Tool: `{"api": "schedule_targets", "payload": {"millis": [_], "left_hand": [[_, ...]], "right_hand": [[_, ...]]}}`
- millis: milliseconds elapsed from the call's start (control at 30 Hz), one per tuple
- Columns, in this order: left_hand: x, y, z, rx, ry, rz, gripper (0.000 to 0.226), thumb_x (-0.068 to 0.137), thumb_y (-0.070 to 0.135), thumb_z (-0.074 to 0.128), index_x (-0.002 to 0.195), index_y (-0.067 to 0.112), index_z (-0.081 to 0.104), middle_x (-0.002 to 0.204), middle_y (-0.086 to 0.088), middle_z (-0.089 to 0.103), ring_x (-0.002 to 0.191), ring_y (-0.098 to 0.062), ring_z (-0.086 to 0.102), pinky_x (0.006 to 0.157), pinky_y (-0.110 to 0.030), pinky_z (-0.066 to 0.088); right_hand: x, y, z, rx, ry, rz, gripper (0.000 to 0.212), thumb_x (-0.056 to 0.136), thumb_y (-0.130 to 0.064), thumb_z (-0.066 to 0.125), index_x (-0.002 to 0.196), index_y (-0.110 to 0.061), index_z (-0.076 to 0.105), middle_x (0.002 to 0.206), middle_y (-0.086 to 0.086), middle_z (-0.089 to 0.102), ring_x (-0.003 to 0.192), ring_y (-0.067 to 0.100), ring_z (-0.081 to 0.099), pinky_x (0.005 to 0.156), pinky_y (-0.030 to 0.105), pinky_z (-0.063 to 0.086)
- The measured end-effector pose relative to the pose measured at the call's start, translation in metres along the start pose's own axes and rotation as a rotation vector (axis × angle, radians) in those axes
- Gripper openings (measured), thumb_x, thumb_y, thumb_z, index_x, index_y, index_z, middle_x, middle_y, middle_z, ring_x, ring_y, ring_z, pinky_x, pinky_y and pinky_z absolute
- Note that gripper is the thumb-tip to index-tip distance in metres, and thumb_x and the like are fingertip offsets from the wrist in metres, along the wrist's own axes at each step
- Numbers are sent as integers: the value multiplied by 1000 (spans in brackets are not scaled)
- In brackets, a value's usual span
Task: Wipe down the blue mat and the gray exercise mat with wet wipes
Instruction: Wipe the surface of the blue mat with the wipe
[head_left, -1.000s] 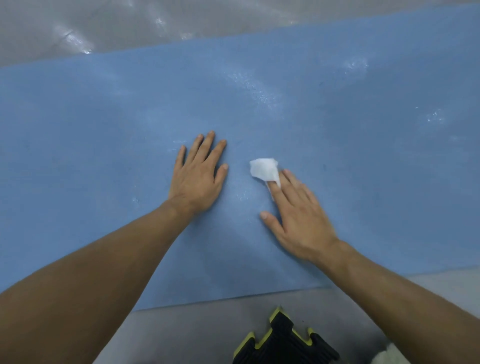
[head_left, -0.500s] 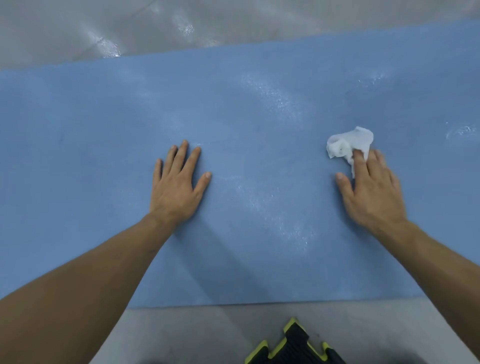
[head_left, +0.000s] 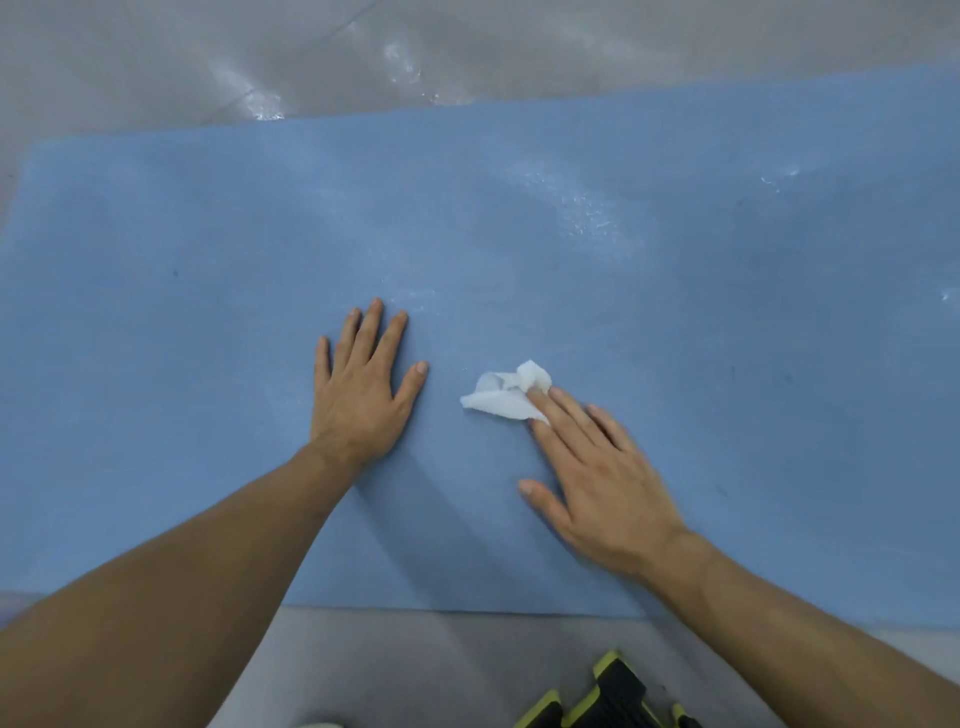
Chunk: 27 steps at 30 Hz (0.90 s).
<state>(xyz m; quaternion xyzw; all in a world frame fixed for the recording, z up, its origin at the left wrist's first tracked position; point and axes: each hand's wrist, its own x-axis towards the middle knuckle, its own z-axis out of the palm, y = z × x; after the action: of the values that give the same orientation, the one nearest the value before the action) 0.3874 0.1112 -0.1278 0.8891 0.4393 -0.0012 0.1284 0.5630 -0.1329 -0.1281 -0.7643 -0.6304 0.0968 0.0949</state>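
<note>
A blue mat (head_left: 208, 249) covers most of the floor in view, with wet shiny streaks toward its far right. My left hand (head_left: 363, 389) lies flat on it, palm down, fingers spread, holding nothing. My right hand (head_left: 597, 478) presses a crumpled white wet wipe (head_left: 504, 397) onto the mat under its fingertips, just right of my left hand. The wipe sticks out ahead of the fingers. No gray exercise mat is identifiable in view.
Gray floor (head_left: 156, 62) with glossy wet patches lies beyond the mat's far edge, and a gray strip (head_left: 415, 670) runs along its near edge. A black and yellow object (head_left: 608, 696) sits at the bottom edge. The mat's rounded left corner shows at upper left.
My right hand swept the wipe out to the right, then back left to beside my left hand. The left hand stayed planted; the view shifted to show the mat's left end.
</note>
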Motion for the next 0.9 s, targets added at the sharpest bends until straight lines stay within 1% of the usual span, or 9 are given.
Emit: {"api": "schedule_targets", "payload": {"millis": [167, 233, 333, 467, 567, 633, 733, 833, 900], "left_hand": [[-2, 2, 3, 21, -7, -1, 74, 99, 67, 16, 165, 34, 14, 174, 10, 2, 159, -13, -5, 128, -48, -4], [-1, 3, 4, 33, 3, 1, 73, 100, 66, 15, 165, 34, 13, 174, 9, 2, 159, -13, -5, 128, -49, -4], [-2, 3, 5, 39, 27, 1, 72, 100, 65, 16, 165, 33, 15, 174, 8, 4, 160, -14, -3, 128, -50, -2], [-3, 4, 6, 49, 21, -8, 71, 101, 64, 16, 165, 34, 13, 174, 10, 2, 159, -13, -5, 128, -49, -2], [-3, 5, 6, 49, 26, -8, 71, 101, 64, 17, 165, 34, 13, 174, 10, 2, 159, -13, -5, 128, -50, -2], [-2, 5, 6, 47, 23, -9, 71, 101, 64, 17, 165, 34, 12, 174, 10, 1, 159, -12, -6, 128, -50, -2], [-2, 4, 7, 48, 22, -15, 71, 101, 64, 17, 165, 35, 11, 174, 10, 0, 159, -12, -6, 128, -50, -2], [-2, 3, 8, 49, 40, -14, 71, 101, 63, 19, 165, 34, 14, 174, 10, 3, 160, -13, -3, 128, -51, 0], [-3, 3, 8, 48, 44, -11, 71, 101, 63, 20, 165, 34, 16, 174, 9, 5, 160, -14, -1, 128, -51, 0]], "right_hand": [[7, 77, -25, 26, 116, 454, 64, 100, -51, 32, 153, -17, 37, 160, 4, 37, 153, 22, 29, 122, 51, 21], [5, 103, -35, 16, 156, 534, 59, 100, -49, 31, 147, -14, 41, 154, 8, 41, 149, 28, 33, 119, 54, 28], [6, 125, -41, 45, 207, 559, 58, 101, -50, 32, 141, -9, 44, 153, 12, 42, 146, 34, 36, 113, 57, 36], [35, 117, -36, 163, 172, 480, 62, 100, -59, 34, 147, -20, 44, 164, 15, 28, 151, 38, 29, 116, 59, 35], [57, 93, -30, 124, 57, 483, 71, 96, -67, 25, 153, -28, 39, 169, 8, 18, 157, 34, 12, 124, 54, 20], [63, 75, -26, 116, 6, 431, 76, 96, -68, 25, 158, -26, 33, 172, 4, 14, 159, 28, 5, 126, 47, 11], [57, 38, -18, 90, -53, 174, 77, 99, -64, 34, 160, -18, 33, 172, 5, 20, 160, 25, 10, 127, 40, 10], [39, -6, -2, 43, -50, -114, 66, 100, -59, 44, 151, -16, 48, 167, 5, 33, 158, 29, 20, 125, 49, 23], [27, -23, 7, 11, -58, -231, 61, 100, -57, 47, 148, -18, 51, 167, 3, 33, 158, 28, 21, 125, 52, 25]]}}
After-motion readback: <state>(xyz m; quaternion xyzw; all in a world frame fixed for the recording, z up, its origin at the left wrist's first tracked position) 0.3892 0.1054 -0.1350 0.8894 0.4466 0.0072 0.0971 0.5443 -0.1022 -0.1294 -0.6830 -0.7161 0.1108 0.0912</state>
